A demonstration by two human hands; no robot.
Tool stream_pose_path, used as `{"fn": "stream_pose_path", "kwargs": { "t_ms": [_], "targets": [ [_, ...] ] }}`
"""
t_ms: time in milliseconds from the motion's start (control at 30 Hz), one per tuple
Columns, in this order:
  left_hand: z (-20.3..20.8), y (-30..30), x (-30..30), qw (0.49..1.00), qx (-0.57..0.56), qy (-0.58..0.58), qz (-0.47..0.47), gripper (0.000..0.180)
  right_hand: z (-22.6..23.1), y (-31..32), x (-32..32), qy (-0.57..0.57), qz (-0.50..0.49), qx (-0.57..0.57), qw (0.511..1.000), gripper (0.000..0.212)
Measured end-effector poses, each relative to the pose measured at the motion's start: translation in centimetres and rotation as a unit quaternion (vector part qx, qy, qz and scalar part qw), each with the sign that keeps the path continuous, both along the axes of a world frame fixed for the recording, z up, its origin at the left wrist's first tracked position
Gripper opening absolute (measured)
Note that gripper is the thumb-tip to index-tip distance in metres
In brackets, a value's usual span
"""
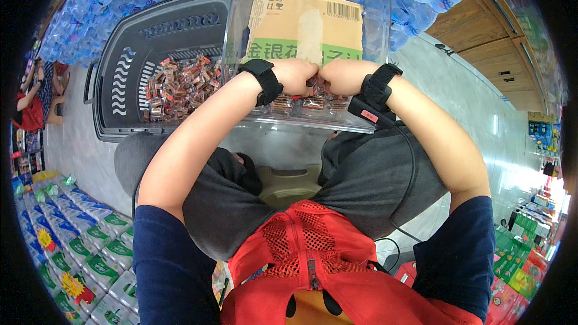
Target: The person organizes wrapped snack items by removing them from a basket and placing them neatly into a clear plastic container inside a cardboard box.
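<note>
Grey basket (pixel 162 45) and clear bin (pixel 307 124) hold wrapped pieces (pixel 183 87).

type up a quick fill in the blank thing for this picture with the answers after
1. Wrapped pieces lie in the basket, to the ____ of the clear bin.
2. The straps by the left hand and right hand are coloured ____.
3. Across the tan cardboard runs a band coloured ____.
4. The person's vest is mostly ____.

Missing words: left; black; green; red
</note>
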State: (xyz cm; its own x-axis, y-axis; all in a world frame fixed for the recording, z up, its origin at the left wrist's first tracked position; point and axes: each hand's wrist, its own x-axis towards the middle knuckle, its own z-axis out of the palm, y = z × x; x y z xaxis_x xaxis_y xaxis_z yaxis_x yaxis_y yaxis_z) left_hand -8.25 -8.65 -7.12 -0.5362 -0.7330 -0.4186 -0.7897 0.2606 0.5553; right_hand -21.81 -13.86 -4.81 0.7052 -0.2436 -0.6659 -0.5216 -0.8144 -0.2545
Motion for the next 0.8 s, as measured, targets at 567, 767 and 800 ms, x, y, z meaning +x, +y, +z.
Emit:
{"fn": "stream_pose_path", "kwargs": {
  "t_ms": [567,767,800],
  "targets": [
    [0.0,0.1,0.3,0.999,-0.032,0.02,0.023,0.042,0.3,0.6,-1.1,-0.102,-0.097,-0.059,0.988,0.026],
    [0.3,0.7,-0.3,0.999,-0.041,-0.027,-0.004,0.037,1.7,-0.8,-2.8,-0.066,-0.061,-0.154,0.984,0.02],
    [0.6,1.1,-0.7,0.997,-0.043,-0.066,0.0,0.037,2.1,-0.5,-2.7,-0.065,-0.061,-0.154,0.984,0.02]
  ]
}}
